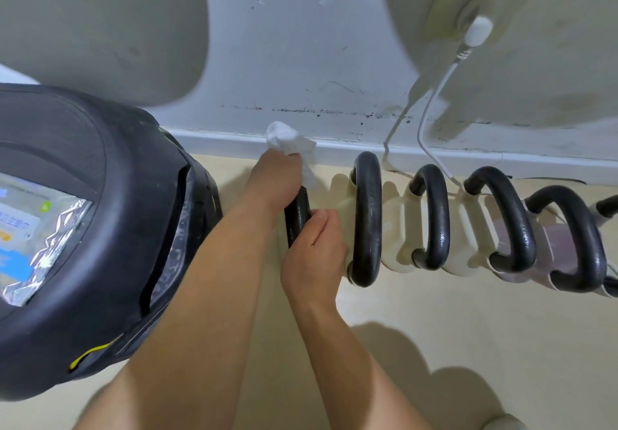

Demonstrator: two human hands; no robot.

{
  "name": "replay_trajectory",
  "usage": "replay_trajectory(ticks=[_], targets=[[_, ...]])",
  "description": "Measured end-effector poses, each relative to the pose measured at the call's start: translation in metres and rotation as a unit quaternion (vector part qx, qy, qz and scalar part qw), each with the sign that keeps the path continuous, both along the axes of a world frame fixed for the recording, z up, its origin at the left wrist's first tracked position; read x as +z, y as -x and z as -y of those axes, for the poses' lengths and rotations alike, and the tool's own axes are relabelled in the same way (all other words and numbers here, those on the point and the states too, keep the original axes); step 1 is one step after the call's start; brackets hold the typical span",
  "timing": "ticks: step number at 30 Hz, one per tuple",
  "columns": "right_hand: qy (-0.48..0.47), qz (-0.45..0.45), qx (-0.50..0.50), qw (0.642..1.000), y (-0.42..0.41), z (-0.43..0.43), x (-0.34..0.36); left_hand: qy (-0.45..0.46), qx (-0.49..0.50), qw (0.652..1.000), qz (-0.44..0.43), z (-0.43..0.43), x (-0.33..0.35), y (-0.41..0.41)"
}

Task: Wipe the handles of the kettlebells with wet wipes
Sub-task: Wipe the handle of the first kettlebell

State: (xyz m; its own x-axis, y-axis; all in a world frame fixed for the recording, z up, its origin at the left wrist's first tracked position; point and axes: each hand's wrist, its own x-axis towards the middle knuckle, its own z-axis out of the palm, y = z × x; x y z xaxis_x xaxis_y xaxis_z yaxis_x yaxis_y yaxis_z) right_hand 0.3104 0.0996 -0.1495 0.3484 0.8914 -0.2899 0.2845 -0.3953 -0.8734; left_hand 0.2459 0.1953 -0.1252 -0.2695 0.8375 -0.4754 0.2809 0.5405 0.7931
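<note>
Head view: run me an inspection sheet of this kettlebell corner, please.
Surface: beige floor, shadows across it.
Job's things: kettlebells in a row along the wall; wet wipe bunched on the leftmost handle.
Clutter: wipe pack on a black rounded object.
Grip: left hand grips the wet wipe; right hand holds the same handle, nearer.
Cables: white cable from plug down behind the kettlebells.
Surroundings: scuffed wall, baseboard.

Kettlebells (401, 229) stand side by side in a row, cream ones and a pale purple one, each with a thick black handle (368, 215) on top, and the left hand (279, 180) holds a crumpled white wet wipe (287, 138) at the far end of the leftmost handle (297, 220).
</note>
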Motion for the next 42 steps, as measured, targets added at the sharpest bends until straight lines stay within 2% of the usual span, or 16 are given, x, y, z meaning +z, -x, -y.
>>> replay_trajectory(ticks=[3, 7, 12, 16, 19, 22, 24, 26, 29, 31, 34, 36, 37, 39, 40, 42], targets=[[-0.006, -0.002, -0.002, 1.0, 0.0, 0.0, 0.001, -0.003, 0.016, 0.997, 0.071, -0.007, -0.009, 0.007], [-0.007, -0.012, -0.001, 1.0, 0.0, 0.001, 0.002, 0.01, 0.083, 0.972, 0.218, -0.011, -0.022, 0.027], [-0.01, -0.015, -0.015, 1.0, 0.002, 0.0, -0.001, -0.004, 0.135, 0.967, 0.217, 0.025, -0.052, 0.019], [-0.009, -0.013, -0.01, 1.0, 0.001, 0.0, -0.003, -0.051, 0.143, 0.967, 0.204, 0.04, -0.033, 0.008], [-0.015, -0.002, 0.012, 1.0, 0.0, 0.0, -0.001, -0.087, 0.095, 0.984, 0.126, 0.022, -0.005, 0.001], [-0.009, -0.032, 0.027, 0.999, -0.003, -0.001, 0.0, -0.059, 0.038, 0.997, 0.04, -0.001, -0.007, 0.011], [0.028, -0.077, 0.027, 0.996, -0.005, -0.004, 0.002, -0.017, 0.017, 1.0, 0.013, -0.001, -0.014, 0.024], [0.046, -0.069, 0.045, 0.996, -0.009, -0.007, 0.006, -0.034, 0.003, 0.999, 0.008, 0.006, -0.014, 0.034], [-0.034, 0.013, 0.112, 0.993, -0.014, -0.015, 0.023, -0.109, -0.042, 0.993, 0.019, 0.014, -0.005, 0.037], [-0.115, 0.059, 0.144, 0.981, -0.012, -0.025, 0.034, -0.117, -0.118, 0.985, -0.038, 0.015, 0.0, 0.034], [-0.178, 0.075, 0.123, 0.974, -0.007, -0.04, 0.042, -0.116, -0.212, 0.959, -0.145, 0.012, 0.005, 0.03], [-0.216, 0.091, 0.088, 0.968, -0.006, -0.044, 0.041, -0.086, -0.223, 0.958, -0.158, 0.009, 0.002, 0.028], [-0.221, 0.094, 0.088, 0.967, -0.006, -0.045, 0.039, -0.073, -0.224, 0.96, -0.152, 0.008, -0.001, 0.028], [-0.149, 0.038, 0.133, 0.979, -0.005, -0.047, 0.035, -0.071, -0.207, 0.972, -0.082, 0.008, -0.007, 0.032], [-0.102, -0.001, 0.158, 0.982, -0.005, -0.048, 0.031, -0.081, -0.172, 0.982, -0.01, 0.01, -0.01, 0.037], [-0.068, -0.049, 0.186, 0.979, -0.005, -0.045, 0.026, -0.077, -0.067, 0.984, 0.145, 0.018, -0.016, 0.048]])
